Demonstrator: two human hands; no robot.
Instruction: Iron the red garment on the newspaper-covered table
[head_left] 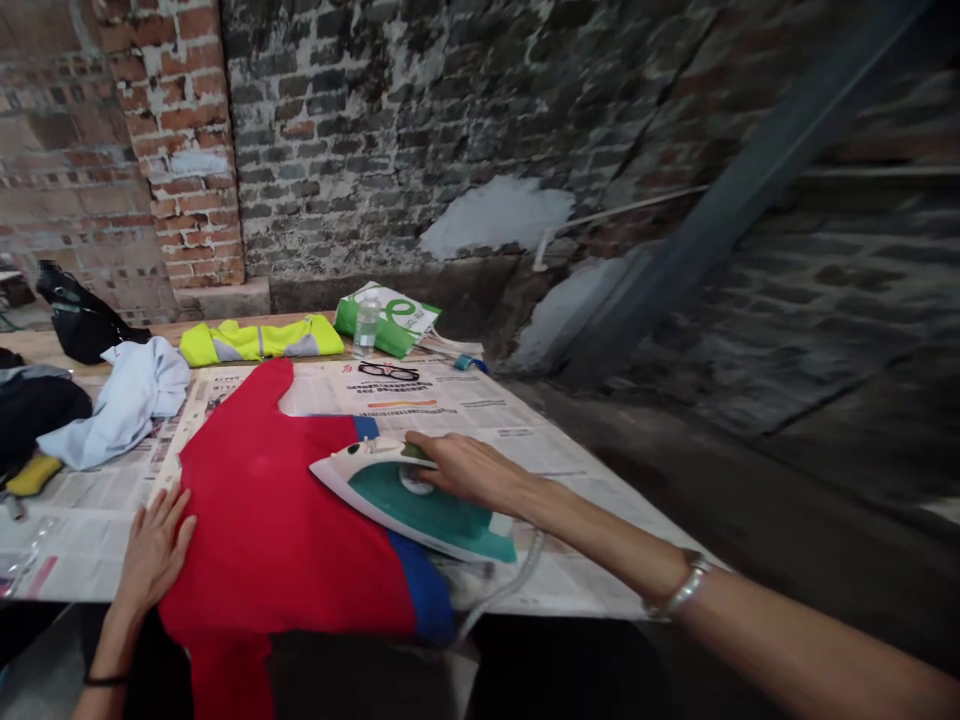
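Observation:
A red sweatshirt (pixel 277 510) with blue trim lies spread over the newspaper-covered table, one sleeve hanging off the front edge. My right hand (pixel 457 465) is closed around the handle of a white and teal clothes iron (pixel 420 500). The iron is over the garment's right part, its tip pointing left; whether its plate presses on the cloth I cannot tell. A grey cord runs from its back down past the table edge. On the garment's left edge, my left hand (pixel 156 545) lies flat with its fingers stretched out.
Newspaper (pixel 570 500) covers the table. Eyeglasses (pixel 388 371), a clear bottle (pixel 366 325), a green and white bag (pixel 397 318) and a folded yellow reflective garment (pixel 262 340) are at the back. Left lie a light blue cloth (pixel 127 400), dark clothing (pixel 41 410) and a black bag (pixel 82 315).

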